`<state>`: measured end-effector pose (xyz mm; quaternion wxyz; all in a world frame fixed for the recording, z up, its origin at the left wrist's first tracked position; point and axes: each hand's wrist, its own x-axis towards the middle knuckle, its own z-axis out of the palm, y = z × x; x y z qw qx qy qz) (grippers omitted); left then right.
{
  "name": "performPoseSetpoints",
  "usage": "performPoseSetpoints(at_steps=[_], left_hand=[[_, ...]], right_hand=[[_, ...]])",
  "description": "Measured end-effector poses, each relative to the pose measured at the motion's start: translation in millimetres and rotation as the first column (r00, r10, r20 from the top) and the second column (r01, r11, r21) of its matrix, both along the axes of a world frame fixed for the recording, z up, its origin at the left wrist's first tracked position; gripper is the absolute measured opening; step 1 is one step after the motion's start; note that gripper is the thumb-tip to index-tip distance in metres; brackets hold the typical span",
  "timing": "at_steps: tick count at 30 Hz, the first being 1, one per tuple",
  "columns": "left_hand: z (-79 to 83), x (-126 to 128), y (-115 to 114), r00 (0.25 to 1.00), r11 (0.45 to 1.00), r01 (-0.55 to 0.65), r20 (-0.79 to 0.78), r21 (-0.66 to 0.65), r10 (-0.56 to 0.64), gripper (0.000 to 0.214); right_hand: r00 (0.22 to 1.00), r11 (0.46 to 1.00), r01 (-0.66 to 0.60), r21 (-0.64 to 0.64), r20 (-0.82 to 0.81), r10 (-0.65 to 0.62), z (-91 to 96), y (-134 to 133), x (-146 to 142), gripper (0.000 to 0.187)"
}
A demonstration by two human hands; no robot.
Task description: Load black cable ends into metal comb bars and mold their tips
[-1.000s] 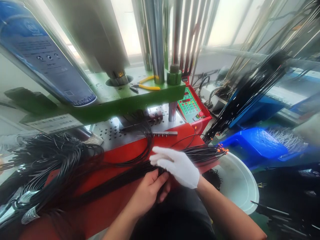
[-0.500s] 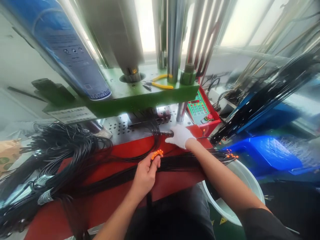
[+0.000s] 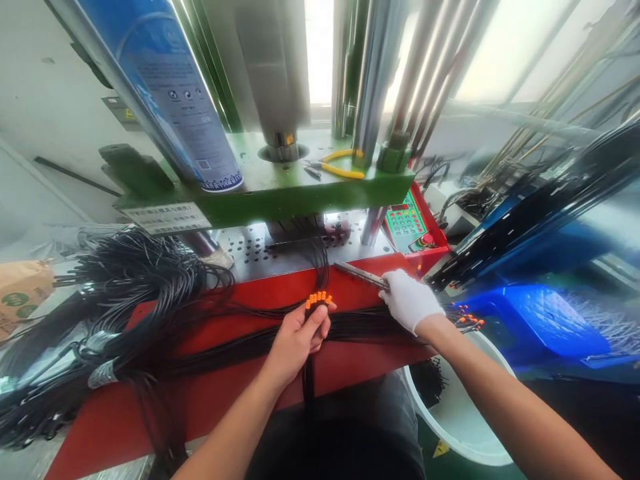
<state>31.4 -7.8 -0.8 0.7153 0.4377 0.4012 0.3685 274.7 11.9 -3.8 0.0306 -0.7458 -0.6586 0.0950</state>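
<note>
My bare left hand (image 3: 295, 343) is closed around a bunch of black cables, whose orange tips (image 3: 319, 299) stick up in a row above the thumb. In a white glove, my right hand (image 3: 413, 303) grips one end of a narrow metal bar (image 3: 359, 272). The bar points up and left over the red table (image 3: 350, 360), near the perforated metal plate (image 3: 250, 257). Between the two hands lies a long bundle of black cables (image 3: 355, 325), its orange-tipped ends to the right.
A green press block (image 3: 300, 200) bears yellow-handled pliers (image 3: 343, 172) and a blue spray can (image 3: 200, 133). The control panel (image 3: 407, 223) stands behind my right hand. More black cables (image 3: 160, 280) are heaped at left; a white bucket (image 3: 470, 433) and blue bin (image 3: 555, 320) are at right.
My right hand has drawn the metal bar right and back towards me, away from the plate. My left hand keeps its hold, with the orange tips now facing me more plainly.
</note>
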Motion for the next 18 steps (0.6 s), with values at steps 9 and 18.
performPoseSetpoints(at_steps=[9, 18], left_hand=[[0.9, 6, -2, 0.994, 0.996, 0.08, -0.076, 0.038, -0.077, 0.03], [2.1, 9, -13, 0.939, 0.957, 0.176, -0.33, 0.231, -0.093, 0.026]], right_hand=[[0.533, 0.99, 0.131, -0.052, -0.838, -0.114, 28.7, -50, 6, 0.046], [-0.156, 0.995, 0.034, -0.096, -0.984, -0.089, 23.5, -41, -46, 0.049]])
